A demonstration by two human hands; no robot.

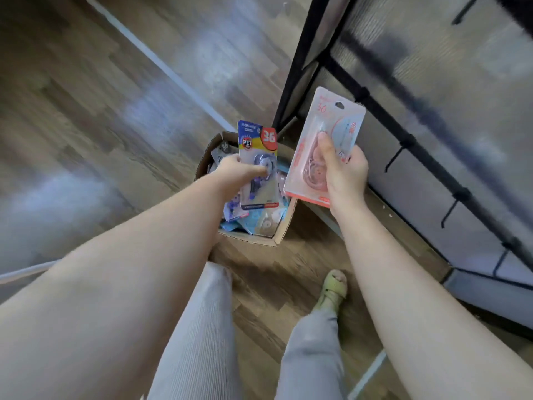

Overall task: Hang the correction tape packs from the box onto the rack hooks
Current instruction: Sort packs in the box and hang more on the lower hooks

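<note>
Hands above box (281,241): left grip (239,171) pinching blue pack (258,157), right grip (344,171) pinching pink pack (320,131).

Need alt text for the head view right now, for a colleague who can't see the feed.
Standing over an open cardboard box of packs on a wood floor, a person holds a blue carded correction tape pack in the left hand and a pink carded correction tape pack in the right hand. A black wire rack with hooks stands at right.
</note>
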